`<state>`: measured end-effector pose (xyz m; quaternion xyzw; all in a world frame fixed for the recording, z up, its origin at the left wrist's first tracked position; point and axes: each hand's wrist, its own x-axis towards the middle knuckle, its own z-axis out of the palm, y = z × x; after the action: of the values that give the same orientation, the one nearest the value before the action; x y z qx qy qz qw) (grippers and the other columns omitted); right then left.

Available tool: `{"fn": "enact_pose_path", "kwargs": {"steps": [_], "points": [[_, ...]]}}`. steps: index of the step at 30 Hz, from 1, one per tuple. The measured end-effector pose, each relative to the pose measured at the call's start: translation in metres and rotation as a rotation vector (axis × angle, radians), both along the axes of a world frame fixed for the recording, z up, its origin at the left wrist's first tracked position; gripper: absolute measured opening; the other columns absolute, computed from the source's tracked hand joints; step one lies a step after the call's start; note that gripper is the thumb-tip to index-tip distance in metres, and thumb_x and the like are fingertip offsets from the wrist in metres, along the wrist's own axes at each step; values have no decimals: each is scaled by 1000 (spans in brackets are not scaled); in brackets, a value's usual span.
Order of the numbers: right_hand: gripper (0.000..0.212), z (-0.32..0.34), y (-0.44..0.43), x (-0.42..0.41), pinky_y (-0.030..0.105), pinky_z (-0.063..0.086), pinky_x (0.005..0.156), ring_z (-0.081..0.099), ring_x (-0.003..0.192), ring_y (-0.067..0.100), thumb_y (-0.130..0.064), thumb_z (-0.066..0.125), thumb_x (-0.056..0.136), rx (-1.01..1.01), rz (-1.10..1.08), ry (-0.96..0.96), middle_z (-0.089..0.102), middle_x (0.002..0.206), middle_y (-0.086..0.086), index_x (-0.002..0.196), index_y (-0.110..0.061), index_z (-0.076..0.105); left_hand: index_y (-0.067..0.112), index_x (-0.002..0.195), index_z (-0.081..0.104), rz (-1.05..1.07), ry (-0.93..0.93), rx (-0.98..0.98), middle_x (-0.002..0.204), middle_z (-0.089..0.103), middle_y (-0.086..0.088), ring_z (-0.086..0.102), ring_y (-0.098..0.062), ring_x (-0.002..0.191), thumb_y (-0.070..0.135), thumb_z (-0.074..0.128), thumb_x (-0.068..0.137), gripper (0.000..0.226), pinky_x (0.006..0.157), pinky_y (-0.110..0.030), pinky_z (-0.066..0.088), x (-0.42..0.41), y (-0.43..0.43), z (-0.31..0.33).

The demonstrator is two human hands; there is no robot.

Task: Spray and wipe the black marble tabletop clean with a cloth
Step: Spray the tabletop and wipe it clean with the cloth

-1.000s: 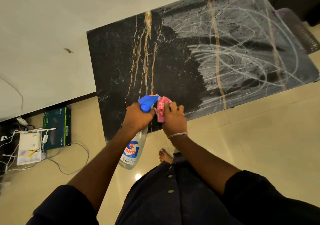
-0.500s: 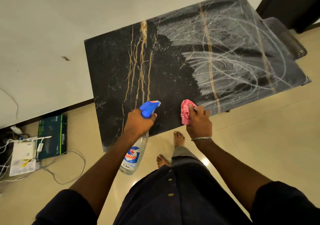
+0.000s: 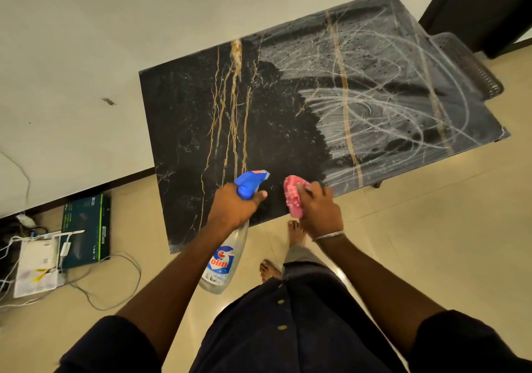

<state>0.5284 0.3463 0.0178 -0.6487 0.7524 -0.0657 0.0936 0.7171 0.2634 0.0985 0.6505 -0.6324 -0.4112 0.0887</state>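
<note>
With my left hand (image 3: 233, 208) clamped on the spray bottle (image 3: 227, 246) and my right hand (image 3: 319, 211) bunching the pink cloth (image 3: 293, 197) at the tabletop's (image 3: 201, 131) six-o'clock edge, I feared smearing the two-o'clock residue leftward.

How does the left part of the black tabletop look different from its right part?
The left part of the tabletop is dark and clean-looking, with no streaks; the right part of the tabletop is covered in whitish swirling streaks and droplets. Both show gold veins in black marble.
</note>
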Motion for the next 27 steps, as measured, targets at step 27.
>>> {"fn": "enact_pose_path", "kwargs": {"steps": [27], "points": [[88,22,-5,-25,49,45,101,63,103,37,-13,88,39,212,-916,-2184,63,119,21,122,1,62,19,109,61,-225,22,-10,85,66,-2,63,-13,75,46,70,77,43,74,-27,54,-19,1,1]]}}
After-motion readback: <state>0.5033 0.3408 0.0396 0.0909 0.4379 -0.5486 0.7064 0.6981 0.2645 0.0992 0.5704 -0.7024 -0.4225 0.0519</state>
